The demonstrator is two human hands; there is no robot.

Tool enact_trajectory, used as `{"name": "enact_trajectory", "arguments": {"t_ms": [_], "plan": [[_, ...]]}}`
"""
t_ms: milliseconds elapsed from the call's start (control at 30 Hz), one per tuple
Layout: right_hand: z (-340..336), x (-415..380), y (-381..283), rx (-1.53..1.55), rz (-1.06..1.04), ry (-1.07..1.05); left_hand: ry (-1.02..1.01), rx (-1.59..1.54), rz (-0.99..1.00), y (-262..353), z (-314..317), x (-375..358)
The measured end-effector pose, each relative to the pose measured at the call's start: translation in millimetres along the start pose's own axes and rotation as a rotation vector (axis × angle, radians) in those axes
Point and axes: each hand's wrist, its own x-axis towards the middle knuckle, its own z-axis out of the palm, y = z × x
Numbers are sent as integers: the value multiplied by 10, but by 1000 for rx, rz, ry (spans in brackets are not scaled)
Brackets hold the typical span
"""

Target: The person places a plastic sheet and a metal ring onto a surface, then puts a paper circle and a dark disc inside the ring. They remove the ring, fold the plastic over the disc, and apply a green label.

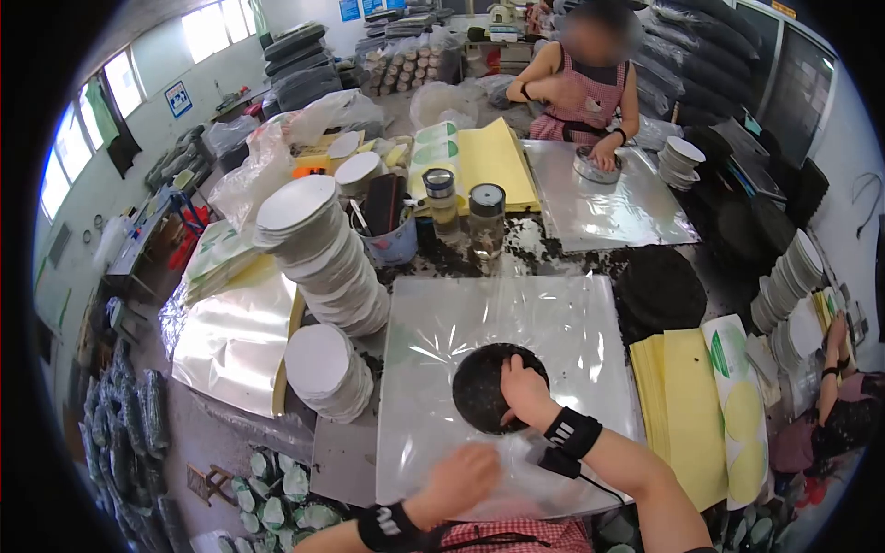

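A black round disc [473,391] lies on a stack of clear plastic sheets [419,318] in front of me. My right hand [525,392] is on the disc's right side, thumb and curled fingers closed against it; the fingertips are partly hidden. Lower left, my left hand [466,481] hovers over or near the front of the sheets, smeared by motion, and nothing shows in it. A dark wristband is on each of my wrists, with a cable running from the right one.
Tall stacks of white discs [313,249] stand left, near two jars [486,221]. Black discs [660,288] and yellow sheets [684,415] lie right. Across the table, a co-worker's hand [605,155] rests on a round piece. Another person [839,415] works at far right.
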Motion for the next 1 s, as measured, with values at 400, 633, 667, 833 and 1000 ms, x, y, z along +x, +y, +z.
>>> {"name": "enact_trajectory", "arguments": {"t_ms": [400,633,667,833,1000], "plan": [[-45,-85,-35,147,-22,17,450,72,-65,-807,500,285],[-413,-1074,932,558,429,558,290,-201,-320,-763,588,470],[-309,-1225,1038,983,498,277,303,-164,-391,-705,615,492],[-490,-1287,1637,1423,626,886,462,-113,-577,-589,589,665],[97,-995,758,1231,162,600,511,-108,-694,-524,568,749]]}}
